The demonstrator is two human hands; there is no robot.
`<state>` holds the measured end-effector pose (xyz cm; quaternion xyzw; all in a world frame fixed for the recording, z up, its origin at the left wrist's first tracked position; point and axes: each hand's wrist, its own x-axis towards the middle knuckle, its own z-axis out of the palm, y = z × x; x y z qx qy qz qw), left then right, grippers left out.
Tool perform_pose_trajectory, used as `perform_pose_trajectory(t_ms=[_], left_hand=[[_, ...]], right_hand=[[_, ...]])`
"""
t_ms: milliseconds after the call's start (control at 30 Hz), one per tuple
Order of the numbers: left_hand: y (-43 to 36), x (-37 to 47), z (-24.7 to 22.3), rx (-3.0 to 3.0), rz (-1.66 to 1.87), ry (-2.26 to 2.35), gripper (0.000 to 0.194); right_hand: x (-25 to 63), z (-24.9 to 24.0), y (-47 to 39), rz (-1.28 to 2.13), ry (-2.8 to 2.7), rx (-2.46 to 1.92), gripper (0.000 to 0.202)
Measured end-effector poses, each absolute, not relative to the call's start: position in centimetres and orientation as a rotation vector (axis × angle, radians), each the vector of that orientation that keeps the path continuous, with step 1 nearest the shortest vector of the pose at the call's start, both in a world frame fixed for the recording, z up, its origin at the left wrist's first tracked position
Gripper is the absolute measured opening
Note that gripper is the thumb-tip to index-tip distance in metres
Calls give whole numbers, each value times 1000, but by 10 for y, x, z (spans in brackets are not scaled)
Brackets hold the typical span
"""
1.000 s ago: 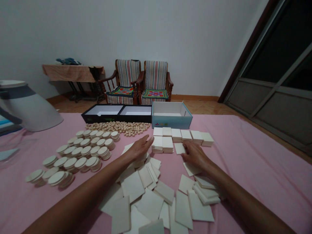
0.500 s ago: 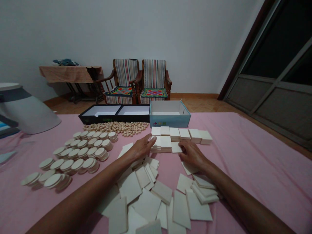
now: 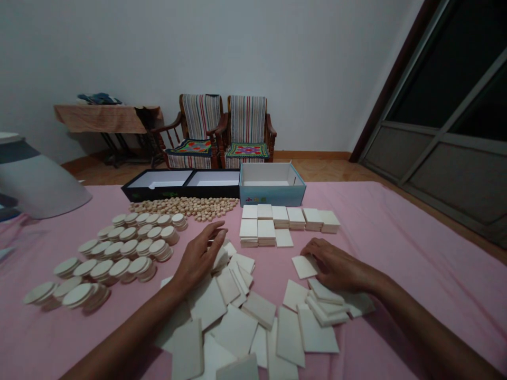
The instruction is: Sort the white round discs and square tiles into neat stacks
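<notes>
My left hand (image 3: 200, 257) hovers at the left edge of a loose pile of pale square wooden tiles (image 3: 236, 330). Its fingers stretch forward, thumb apart, holding nothing that I can see. To the right, my right hand (image 3: 332, 265) has its fingers curled over the edge of one small square tile (image 3: 304, 267), just above more scattered tiles. Beyond the hands stand neat stacks of square tiles (image 3: 265, 230) in two rows. At the right end of the nearer row lies a single flat tile (image 3: 284, 238).
Stacks of round wooden discs (image 3: 129, 248) fill the left side. Behind them lie many small wooden beads (image 3: 190, 206), a black divided box (image 3: 158, 194) and a light blue box (image 3: 273, 198). A pink cloth (image 3: 396, 253) covers the surface. A grey-white object (image 3: 43, 184) stands far left.
My right hand has drawn back from the single tile in the nearer row to a loose tile closer to me. My left hand has left the stacks, moving left and nearer.
</notes>
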<state>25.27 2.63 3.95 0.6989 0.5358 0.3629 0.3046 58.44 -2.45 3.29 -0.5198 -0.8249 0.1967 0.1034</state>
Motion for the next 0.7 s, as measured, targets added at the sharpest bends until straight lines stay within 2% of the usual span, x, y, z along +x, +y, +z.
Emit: perform_pose_trajectory(t_ms=[133, 467, 567, 667, 700], left_hand=[[28, 247, 35, 1846, 1025, 1475, 53], [28, 245, 32, 1883, 1020, 1476, 49], [28, 245, 32, 1900, 1021, 1477, 48], [28, 246, 32, 1920, 1011, 1473, 46], [28, 246, 32, 1926, 1006, 1475, 46]], right_hand=[[569, 41, -12, 422, -2220, -1773, 26], [524, 37, 13, 244, -2024, -1898, 26], [531, 43, 1, 331, -2103, -1845, 24], [544, 56, -19, 549, -2294, -1757, 11], [549, 60, -26, 619, -2362, -1721, 13]])
